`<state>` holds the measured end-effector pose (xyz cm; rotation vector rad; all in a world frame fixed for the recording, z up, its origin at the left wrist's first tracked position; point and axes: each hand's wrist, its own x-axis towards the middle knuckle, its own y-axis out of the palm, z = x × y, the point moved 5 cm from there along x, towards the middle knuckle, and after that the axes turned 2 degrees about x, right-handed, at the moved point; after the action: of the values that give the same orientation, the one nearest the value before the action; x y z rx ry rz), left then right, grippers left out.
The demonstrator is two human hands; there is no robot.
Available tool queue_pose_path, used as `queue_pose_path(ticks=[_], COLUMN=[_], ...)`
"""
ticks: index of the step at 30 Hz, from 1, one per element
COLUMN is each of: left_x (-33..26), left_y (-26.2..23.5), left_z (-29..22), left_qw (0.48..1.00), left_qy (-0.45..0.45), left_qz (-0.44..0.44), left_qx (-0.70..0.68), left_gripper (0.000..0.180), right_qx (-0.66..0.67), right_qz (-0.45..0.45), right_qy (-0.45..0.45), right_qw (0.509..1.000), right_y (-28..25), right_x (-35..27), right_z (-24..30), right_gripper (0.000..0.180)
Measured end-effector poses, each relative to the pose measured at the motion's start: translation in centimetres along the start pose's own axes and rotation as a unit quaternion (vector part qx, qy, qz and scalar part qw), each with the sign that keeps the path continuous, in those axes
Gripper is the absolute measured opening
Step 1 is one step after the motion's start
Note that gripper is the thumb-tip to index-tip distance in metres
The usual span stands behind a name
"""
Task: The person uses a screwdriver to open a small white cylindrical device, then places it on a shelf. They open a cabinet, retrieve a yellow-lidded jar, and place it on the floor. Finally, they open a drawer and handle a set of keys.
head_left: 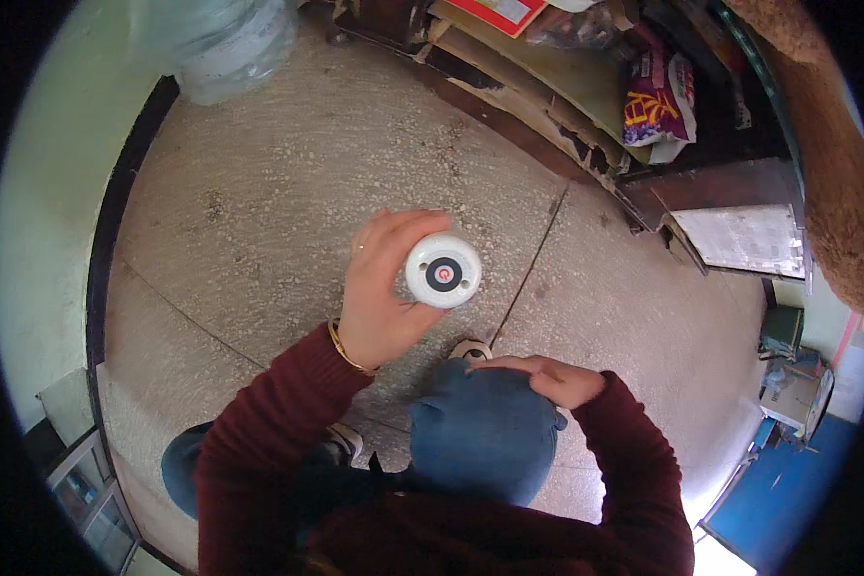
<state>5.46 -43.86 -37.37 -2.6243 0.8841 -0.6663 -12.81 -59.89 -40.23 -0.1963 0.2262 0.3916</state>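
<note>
My left hand (384, 288) holds a round white object (462, 252) above the floor, fingers on its far side and thumb on its near side. The object's top has a black disc in the middle with a red mark, and two small holes near the rim. Its underside is hidden, and I cannot tell exactly what it is. A thin gold bracelet (348, 351) circles my left wrist. Resting on my bent right knee (480, 432), in blue jeans, is my right hand (557, 379), with at least one finger stretched out and nothing visible in it.
A speckled stone floor (307, 163) spreads around me. Worn wooden shelving (509, 106) at the far right carries a purple packet (659, 101) and a red item (499, 12). Clear plastic containers (226, 48) stand far left by the pale wall (58, 192). Brown plush material (830, 144) hangs at right.
</note>
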Motion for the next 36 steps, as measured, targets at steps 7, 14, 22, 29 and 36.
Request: queue_pose_path(ticks=[7,14,22,29,36], left_x=[1.6,3.8,5.9,1.6,-6.9], left_y=[-1.6,-4.8,-14.8,-26.3,-42.9], left_z=[0.2,4.5,8.7,8.1,4.0], left_qw=[0.993,0.992,0.986,0.971,0.949], left_qy=[0.031,-0.063,-0.077,-0.135,-0.128], left_qz=[-0.058,-0.106,-0.101,-0.159,-0.249], left_qx=[0.103,0.038,0.108,0.113,0.147], left_gripper=[0.068,0.06,0.061,0.063,0.065], right_qx=[-0.163,-0.277,-0.183,-0.307,-0.416], right_qz=[-0.008,-0.024,0.033,-0.058,-0.128], right_qy=[-0.035,-0.17,-0.156,0.071,0.344], right_qw=[0.986,0.946,0.97,0.947,0.832], right_y=[-0.1,-0.5,1.4,1.8,5.4], right_x=[-1.2,1.2,6.0,5.2,5.5], right_z=[0.7,3.4,6.5,7.0,13.3], right_gripper=[0.046,0.049,0.036,0.087,0.098])
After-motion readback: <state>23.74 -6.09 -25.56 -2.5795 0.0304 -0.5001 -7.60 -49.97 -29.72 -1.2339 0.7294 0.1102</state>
